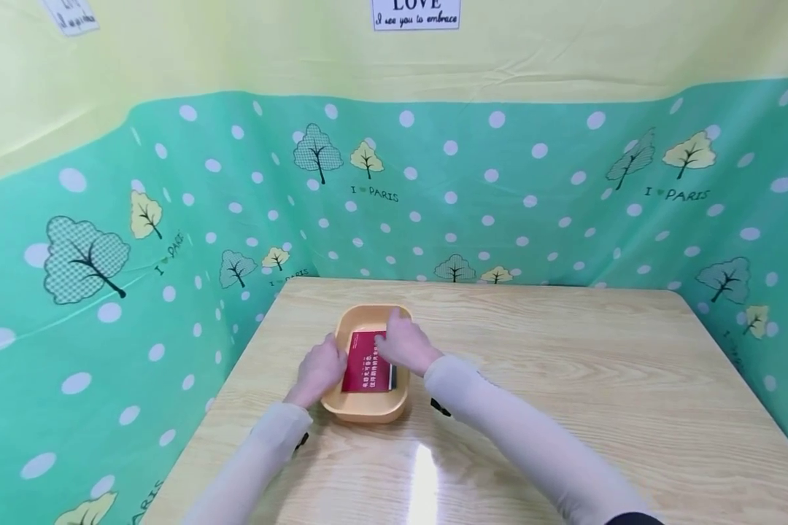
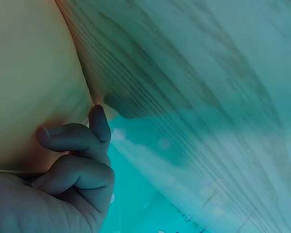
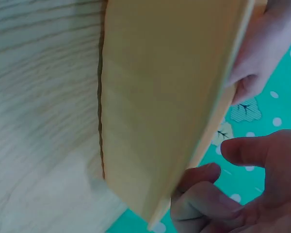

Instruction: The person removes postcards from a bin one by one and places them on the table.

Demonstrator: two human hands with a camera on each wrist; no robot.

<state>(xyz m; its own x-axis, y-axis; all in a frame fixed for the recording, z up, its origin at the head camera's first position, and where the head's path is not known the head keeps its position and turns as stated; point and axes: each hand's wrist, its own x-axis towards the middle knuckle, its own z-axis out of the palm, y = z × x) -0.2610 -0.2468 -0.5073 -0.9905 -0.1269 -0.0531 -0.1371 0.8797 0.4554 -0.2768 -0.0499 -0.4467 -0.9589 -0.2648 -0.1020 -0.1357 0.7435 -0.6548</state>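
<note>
A pale orange plastic basin (image 1: pixel 365 417) stands on the table toward the left. Inside it lies a flat red item (image 1: pixel 364 367) with white printed characters, a box or booklet; I cannot tell which. My left hand (image 1: pixel 320 369) grips the basin's left rim, and its curled fingers (image 2: pixel 70 138) press the outer wall in the left wrist view. Over the right side of the basin hovers my right hand (image 1: pixel 407 345), covering part of the red item. In the right wrist view its bent fingers lie along the rim's inner side, with the thumb (image 3: pixel 245 149) standing apart.
The basin rests on a light wood-grain table (image 1: pixel 565 364), which extends far to the right. A green dotted curtain (image 1: pixel 499 189) with tree prints encloses the back and both sides. Light reflects off the tabletop near the front.
</note>
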